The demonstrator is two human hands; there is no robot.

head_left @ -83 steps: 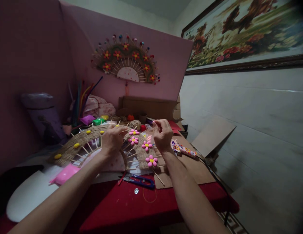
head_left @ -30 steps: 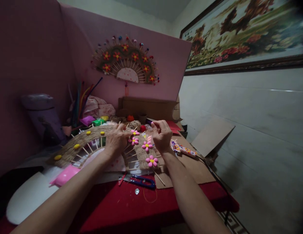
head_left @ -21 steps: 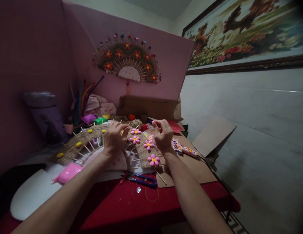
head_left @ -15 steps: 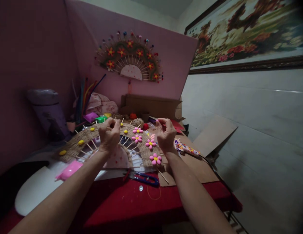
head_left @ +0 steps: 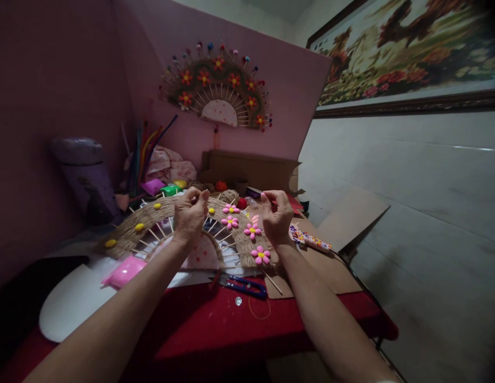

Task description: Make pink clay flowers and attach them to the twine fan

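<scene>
My left hand (head_left: 191, 213) is closed in a pinch above the middle of a twine-wrapped fan (head_left: 122, 231); what its fingertips hold is too small to name. My right hand (head_left: 277, 215) is pinched around a tiny piece of pink clay (head_left: 263, 195), above the fan's right end. Pink clay flowers with yellow centres, such as the lowest one (head_left: 260, 255), lie on the right part of the fan. Yellow dots (head_left: 139, 227) run along its left part. A pink clay packet (head_left: 125, 271) rests by the left forearm.
Blue-handled snips (head_left: 247, 286) and a clear gem (head_left: 238, 301) lie on the red cloth (head_left: 215, 340). A patterned glue gun (head_left: 311, 238) sits on cardboard (head_left: 330, 274) at right. Twine, green and purple packets stand behind. A finished fan (head_left: 219, 111) hangs on the pink board.
The whole view has shifted slightly, with the table's things now further right and a little higher. Both hands stay raised and pinched, the left turned slightly and nearer the right.
</scene>
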